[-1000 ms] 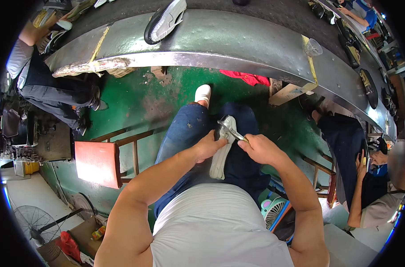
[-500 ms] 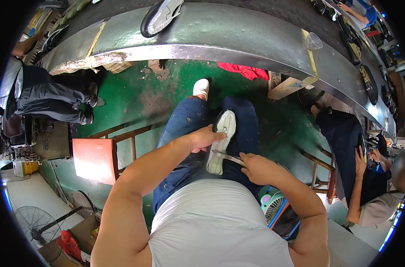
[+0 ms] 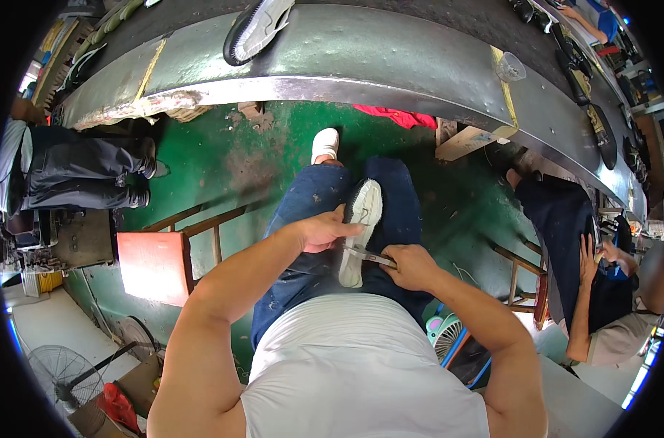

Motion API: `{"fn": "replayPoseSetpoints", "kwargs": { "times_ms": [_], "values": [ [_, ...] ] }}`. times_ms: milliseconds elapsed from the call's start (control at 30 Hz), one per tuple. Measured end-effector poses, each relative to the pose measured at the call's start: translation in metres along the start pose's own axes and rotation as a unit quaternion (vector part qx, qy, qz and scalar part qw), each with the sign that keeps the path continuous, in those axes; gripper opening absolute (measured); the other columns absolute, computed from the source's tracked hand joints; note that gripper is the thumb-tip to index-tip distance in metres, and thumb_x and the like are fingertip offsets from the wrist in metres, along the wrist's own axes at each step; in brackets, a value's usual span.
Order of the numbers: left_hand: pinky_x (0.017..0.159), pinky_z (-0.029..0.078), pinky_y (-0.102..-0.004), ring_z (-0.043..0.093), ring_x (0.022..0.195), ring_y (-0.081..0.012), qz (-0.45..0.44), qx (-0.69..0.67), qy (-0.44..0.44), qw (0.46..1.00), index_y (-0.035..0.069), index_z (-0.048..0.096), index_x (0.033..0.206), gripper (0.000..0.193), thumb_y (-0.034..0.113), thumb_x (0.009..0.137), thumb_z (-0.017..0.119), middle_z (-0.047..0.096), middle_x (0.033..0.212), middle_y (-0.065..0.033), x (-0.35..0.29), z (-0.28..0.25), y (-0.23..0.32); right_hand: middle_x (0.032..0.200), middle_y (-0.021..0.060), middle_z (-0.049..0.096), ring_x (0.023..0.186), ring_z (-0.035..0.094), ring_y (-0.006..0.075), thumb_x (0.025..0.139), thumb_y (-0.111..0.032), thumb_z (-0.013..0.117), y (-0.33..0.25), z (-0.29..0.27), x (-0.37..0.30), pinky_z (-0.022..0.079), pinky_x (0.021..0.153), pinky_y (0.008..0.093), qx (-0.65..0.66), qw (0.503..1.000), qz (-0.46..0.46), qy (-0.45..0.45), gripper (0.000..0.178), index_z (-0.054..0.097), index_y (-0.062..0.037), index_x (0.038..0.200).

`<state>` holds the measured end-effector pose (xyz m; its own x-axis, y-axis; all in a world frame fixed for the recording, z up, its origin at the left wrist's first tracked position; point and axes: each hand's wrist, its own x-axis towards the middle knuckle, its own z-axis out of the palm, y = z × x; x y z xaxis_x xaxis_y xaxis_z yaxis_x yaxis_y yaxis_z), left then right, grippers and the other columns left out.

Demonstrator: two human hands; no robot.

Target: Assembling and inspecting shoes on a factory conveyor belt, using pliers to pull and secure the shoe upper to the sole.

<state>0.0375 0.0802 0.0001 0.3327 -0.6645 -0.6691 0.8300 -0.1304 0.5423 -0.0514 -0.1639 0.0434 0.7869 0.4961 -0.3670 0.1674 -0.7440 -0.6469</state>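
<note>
White shoe (image 3: 369,214) lengthwise over lap; slim metal tool (image 3: 370,256) across it.

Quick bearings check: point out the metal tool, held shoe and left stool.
Metal tool (image 3: 373,256), head view: its shaft.
Held shoe (image 3: 373,204), head view: its far half.
Left stool (image 3: 154,267), head view: its seat.

White sleeveless top (image 3: 361,365), creased across front; blue jeans (image 3: 308,193), pale-specked; white round-toed shoe (image 3: 325,143).

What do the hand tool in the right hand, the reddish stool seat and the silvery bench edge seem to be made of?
Hand tool in the right hand: probably polished metal, as it is grey and shiny.
Stool seat: smooth, slightly glossy, perhaps vinyl, since light spreads softly over it; painted wood is possible.
Bench edge: likely worn sheet metal, given its bright reflections and small bumps.
</note>
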Motion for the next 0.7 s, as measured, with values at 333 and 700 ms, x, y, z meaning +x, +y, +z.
{"fn": "replayPoseSetpoints", "kwargs": {
  "times_ms": [333,700],
  "values": [
    [0.111,0.038,-0.0356,0.047,0.133,-0.0323,0.099,0.292,0.121,0.944,-0.005,0.009,0.152,0.086,0.024,0.094,0.065,0.045,0.142,-0.0273,-0.004,0.027,-0.017,0.090,0.0152,0.067,0.084,0.069,0.0329,0.079,-0.007,0.062,-0.030,0.017,-0.048,0.057,0.074,0.0413,-0.181,0.982,0.035,0.049,0.018,0.061,-0.0023,0.096],
    [0.118,0.027,-0.0347,0.031,0.146,-0.0377,0.103,0.284,0.079,0.950,0.005,-0.027,0.152,0.098,0.035,0.101,0.051,0.016,0.159,-0.0317,-0.031,0.032,-0.067,0.089,0.0253,0.068,0.078,0.068,0.0387,0.095,-0.028,0.062,0.004,-0.005,-0.039,0.055,0.071,0.0467,0.012,0.981,0.062,-0.183,0.031,0.061,0.0025,0.101]
  ]
}}
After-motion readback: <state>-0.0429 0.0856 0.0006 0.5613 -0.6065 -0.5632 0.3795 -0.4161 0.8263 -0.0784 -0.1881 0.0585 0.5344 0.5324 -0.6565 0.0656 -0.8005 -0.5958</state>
